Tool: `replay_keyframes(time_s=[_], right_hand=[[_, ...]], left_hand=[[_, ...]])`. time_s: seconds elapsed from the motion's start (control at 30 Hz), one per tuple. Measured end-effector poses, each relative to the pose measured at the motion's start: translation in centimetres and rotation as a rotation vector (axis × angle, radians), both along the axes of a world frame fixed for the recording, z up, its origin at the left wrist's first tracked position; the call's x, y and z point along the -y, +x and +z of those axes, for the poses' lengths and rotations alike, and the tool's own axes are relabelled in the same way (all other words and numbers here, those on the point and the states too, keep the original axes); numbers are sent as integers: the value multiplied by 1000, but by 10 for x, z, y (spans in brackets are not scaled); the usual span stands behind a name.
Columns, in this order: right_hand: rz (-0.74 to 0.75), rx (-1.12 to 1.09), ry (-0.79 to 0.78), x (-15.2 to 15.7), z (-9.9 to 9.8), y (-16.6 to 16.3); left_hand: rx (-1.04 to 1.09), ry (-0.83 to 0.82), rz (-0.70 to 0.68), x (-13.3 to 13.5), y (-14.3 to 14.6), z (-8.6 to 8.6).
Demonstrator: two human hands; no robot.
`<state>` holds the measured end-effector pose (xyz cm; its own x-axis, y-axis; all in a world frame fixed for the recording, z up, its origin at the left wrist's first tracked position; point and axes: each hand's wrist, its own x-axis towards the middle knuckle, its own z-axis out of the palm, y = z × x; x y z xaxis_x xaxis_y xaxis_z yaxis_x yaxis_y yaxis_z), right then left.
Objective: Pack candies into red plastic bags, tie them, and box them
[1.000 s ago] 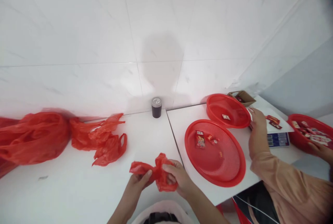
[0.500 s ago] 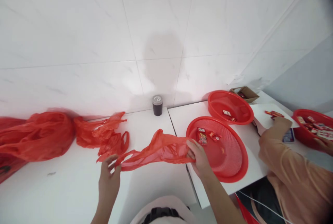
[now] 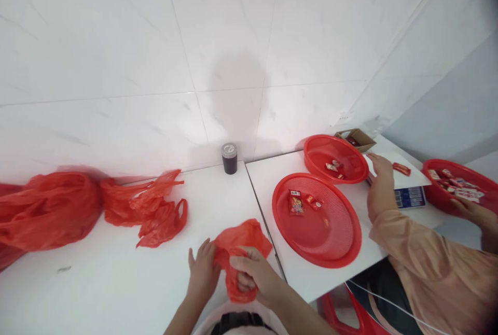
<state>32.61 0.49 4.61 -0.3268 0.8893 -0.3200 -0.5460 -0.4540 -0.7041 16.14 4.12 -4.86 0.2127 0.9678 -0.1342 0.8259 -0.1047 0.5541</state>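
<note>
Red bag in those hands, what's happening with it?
The person wearing the camera has a crumpled red bag bunched in the right hand, with the left hand against its side, at the near edge of the white table. More red bags lie to the left. On the right, another person's hand rests by two red baskets holding small packets.

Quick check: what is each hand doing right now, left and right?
Left hand: open, fingers flat against the red plastic bag.
Right hand: closed, gripping a bunched part of the same bag.
</note>
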Motion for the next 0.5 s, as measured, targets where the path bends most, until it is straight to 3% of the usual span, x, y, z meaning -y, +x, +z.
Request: replay_keyframes(time_s=[0.07, 0.13, 0.2, 0.3, 0.37, 0.43, 0.5], right_hand=[[-5, 70, 22, -3, -4, 12], [-49, 268, 67, -13, -9, 33], [-132, 607, 151, -24, -6, 57], [-312, 1050, 307, -36, 18, 81], [-459, 1139, 408, -38, 39, 85], [-605, 1156, 491, -38, 50, 83], [-553, 1198, 489, -36, 43, 80]], left_hand=[[-4, -123, 121, -18, -19, -6], [28, -171, 153, -37, -40, 3], [90, -211, 117, -52, -59, 28], [146, -216, 81, -60, -76, 85], [184, 38, 252, -57, -78, 118], [175, 338, 402, -50, -74, 135], [100, 338, 377, -42, -69, 135]])
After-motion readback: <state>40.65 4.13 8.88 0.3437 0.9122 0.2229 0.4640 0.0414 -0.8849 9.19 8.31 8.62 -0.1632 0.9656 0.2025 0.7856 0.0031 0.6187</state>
